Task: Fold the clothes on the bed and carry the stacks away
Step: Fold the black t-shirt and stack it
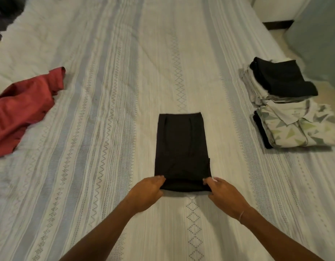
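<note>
- A black garment is laid flat in the middle of the bed, directly ahead of both hands, with its near hem held between them
- The near left corner of the garment is pinched by the left hand, the fingers curled over the top of the cloth and the thumb tucked beneath the edge
- The near right corner is pinched in the same way by the right hand, on whose wrist a thin bracelet is worn
- The near edge appears slightly raised and rolled between the two grips, while the rest of the garment is left lying on the bedcover
- The garment is folded into a narrow upright rectangle, plain black, with a band across the far end and two short pleat-like lines below it (a small step in the outline is seen low on its right side)
- A crumpled red garment is spread loose at the left side of the bed, well apart from the hands
- Two stacks of folded clothes are set at the right edge of the bed: a farther stack of pale pieces topped by a folded black item, and just beside it a nearer stack topped by a white shirt with a triangle print
- The bedcover is white with grey-blue woven stripes and diamond bands
</note>
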{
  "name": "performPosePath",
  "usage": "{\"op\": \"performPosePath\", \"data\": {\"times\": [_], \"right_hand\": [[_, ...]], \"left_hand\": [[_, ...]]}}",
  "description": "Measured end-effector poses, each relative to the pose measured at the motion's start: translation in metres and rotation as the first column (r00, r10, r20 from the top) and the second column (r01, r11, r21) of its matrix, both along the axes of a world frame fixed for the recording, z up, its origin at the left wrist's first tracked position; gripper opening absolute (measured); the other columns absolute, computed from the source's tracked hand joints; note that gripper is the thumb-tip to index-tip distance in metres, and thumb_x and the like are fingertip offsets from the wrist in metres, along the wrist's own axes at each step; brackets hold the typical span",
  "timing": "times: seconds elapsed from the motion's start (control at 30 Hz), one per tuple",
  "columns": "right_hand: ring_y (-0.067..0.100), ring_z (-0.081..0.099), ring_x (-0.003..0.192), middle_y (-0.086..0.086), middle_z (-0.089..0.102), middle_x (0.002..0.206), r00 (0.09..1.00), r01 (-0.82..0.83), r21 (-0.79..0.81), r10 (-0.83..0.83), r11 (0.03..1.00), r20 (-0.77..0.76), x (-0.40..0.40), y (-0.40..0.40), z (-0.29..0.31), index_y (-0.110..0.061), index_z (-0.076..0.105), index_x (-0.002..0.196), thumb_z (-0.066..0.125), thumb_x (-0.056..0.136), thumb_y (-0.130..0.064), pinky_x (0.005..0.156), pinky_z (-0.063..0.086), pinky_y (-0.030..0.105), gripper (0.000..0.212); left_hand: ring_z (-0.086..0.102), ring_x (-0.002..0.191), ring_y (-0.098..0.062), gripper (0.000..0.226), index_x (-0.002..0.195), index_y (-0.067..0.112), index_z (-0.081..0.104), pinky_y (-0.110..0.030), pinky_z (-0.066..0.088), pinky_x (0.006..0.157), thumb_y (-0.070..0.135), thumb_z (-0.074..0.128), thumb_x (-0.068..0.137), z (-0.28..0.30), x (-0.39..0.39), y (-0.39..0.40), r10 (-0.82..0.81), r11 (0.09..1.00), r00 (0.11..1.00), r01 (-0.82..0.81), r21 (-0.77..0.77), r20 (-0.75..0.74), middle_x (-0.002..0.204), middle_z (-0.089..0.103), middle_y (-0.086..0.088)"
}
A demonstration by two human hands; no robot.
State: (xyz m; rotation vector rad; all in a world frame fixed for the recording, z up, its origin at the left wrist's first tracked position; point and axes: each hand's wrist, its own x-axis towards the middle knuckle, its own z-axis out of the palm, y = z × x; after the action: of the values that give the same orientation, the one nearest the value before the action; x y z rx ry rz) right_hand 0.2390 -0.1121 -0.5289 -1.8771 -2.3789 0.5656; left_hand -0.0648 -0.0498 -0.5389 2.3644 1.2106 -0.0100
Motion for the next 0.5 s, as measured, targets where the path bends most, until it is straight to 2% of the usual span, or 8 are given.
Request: {"op": "performPosePath", "data": {"times": [0.03, 0.1, 0.17, 0.27, 0.33, 0.4, 0.43, 0.5], "right_hand": [[0.015, 0.067, 0.093, 0.001, 0.071, 0.107, 0.999, 0.007, -0.088, -0.01, 0.996, -0.033, 0.004, -0.007, 0.004, -0.022, 0.054, 0.131, 0.061, 0.098, -0.025, 0.084, 0.054, 0.021, 0.034], [0.01, 0.066, 0.084, -0.005, 0.071, 0.098, 0.98, 0.027, -0.149, -0.056, 0.988, -0.189, 0.013, -0.015, 0.011, -0.031, 0.055, 0.125, 0.06, 0.098, -0.026, 0.077, 0.054, 0.019, 0.027], [0.003, 0.067, 0.082, -0.015, 0.069, 0.092, 0.923, 0.082, -0.159, -0.135, 0.984, -0.359, 0.019, -0.013, 0.021, -0.037, 0.056, 0.114, 0.068, 0.094, -0.02, 0.073, 0.052, 0.014, 0.029], [0.0, 0.069, 0.085, -0.021, 0.07, 0.086, 0.797, 0.259, -0.171, -0.31, 0.951, -0.518, 0.02, 0.008, 0.031, -0.027, 0.069, 0.101, 0.074, 0.089, -0.008, 0.077, 0.051, 0.01, 0.023], [0.002, 0.07, 0.083, -0.017, 0.073, 0.084, 0.691, 0.373, -0.227, -0.432, 0.9, -0.579, 0.02, 0.032, 0.038, -0.022, 0.072, 0.096, 0.073, 0.091, -0.011, 0.075, 0.053, 0.012, 0.012], [0.003, 0.07, 0.078, -0.012, 0.074, 0.081, 0.559, 0.451, -0.3, -0.529, 0.84, -0.639, 0.017, 0.058, 0.044, -0.022, 0.072, 0.093, 0.071, 0.093, -0.02, 0.069, 0.053, 0.013, 0.003], [0.001, 0.069, 0.074, -0.009, 0.073, 0.076, 0.503, 0.486, -0.318, -0.558, 0.814, -0.66, 0.016, 0.073, 0.043, -0.021, 0.071, 0.09, 0.069, 0.094, -0.023, 0.065, 0.051, 0.012, 0.005], [-0.002, 0.062, 0.065, -0.005, 0.067, 0.07, 0.436, 0.54, -0.326, -0.589, 0.776, -0.68, 0.014, 0.101, 0.041, -0.017, 0.065, 0.083, 0.065, 0.097, -0.028, 0.059, 0.047, 0.011, 0.018]], "left_hand": [[0.064, 0.116, -0.016, 0.043, 0.144, 0.013, 0.052, -0.023, 0.047, 0.102, 0.022, 0.048, 0.102, 0.009, -0.003, -0.003, 0.062, 0.99, 0.997, -0.057, -0.13, 0.04, 0.133, 0.064, -0.004], [0.068, 0.095, -0.011, 0.033, 0.134, 0.014, 0.06, -0.023, 0.054, 0.088, 0.021, 0.048, 0.104, 0.023, -0.006, -0.006, 0.159, 0.95, 0.982, -0.124, -0.288, 0.102, 0.112, 0.071, -0.004], [0.067, 0.078, -0.009, 0.02, 0.115, 0.018, 0.068, -0.028, 0.057, 0.076, 0.016, 0.053, 0.102, 0.034, -0.007, -0.003, 0.284, 0.913, 0.934, -0.195, -0.359, 0.214, 0.092, 0.072, 0.0], [0.063, 0.068, -0.004, 0.017, 0.089, 0.022, 0.067, -0.02, 0.05, 0.065, 0.014, 0.058, 0.1, 0.039, -0.001, 0.015, 0.48, 0.843, 0.824, -0.339, -0.418, 0.299, 0.073, 0.066, 0.008], [0.06, 0.063, -0.006, 0.018, 0.082, 0.018, 0.066, -0.023, 0.049, 0.062, 0.02, 0.061, 0.1, 0.04, 0.009, 0.035, 0.61, 0.776, 0.72, -0.459, -0.433, 0.33, 0.069, 0.065, 0.001], [0.06, 0.065, -0.017, 0.025, 0.083, 0.01, 0.065, -0.032, 0.05, 0.063, 0.028, 0.061, 0.1, 0.038, 0.021, 0.058, 0.701, 0.71, 0.609, -0.546, -0.444, 0.372, 0.071, 0.065, -0.009], [0.06, 0.067, -0.02, 0.03, 0.084, 0.007, 0.064, -0.036, 0.051, 0.064, 0.032, 0.059, 0.101, 0.034, 0.028, 0.071, 0.732, 0.681, 0.553, -0.577, -0.451, 0.398, 0.074, 0.065, -0.013], [0.059, 0.07, -0.018, 0.035, 0.088, 0.006, 0.062, -0.035, 0.05, 0.067, 0.036, 0.055, 0.102, 0.028, 0.044, 0.094, 0.761, 0.646, 0.483, -0.62, -0.445, 0.433, 0.079, 0.065, -0.014]]}}
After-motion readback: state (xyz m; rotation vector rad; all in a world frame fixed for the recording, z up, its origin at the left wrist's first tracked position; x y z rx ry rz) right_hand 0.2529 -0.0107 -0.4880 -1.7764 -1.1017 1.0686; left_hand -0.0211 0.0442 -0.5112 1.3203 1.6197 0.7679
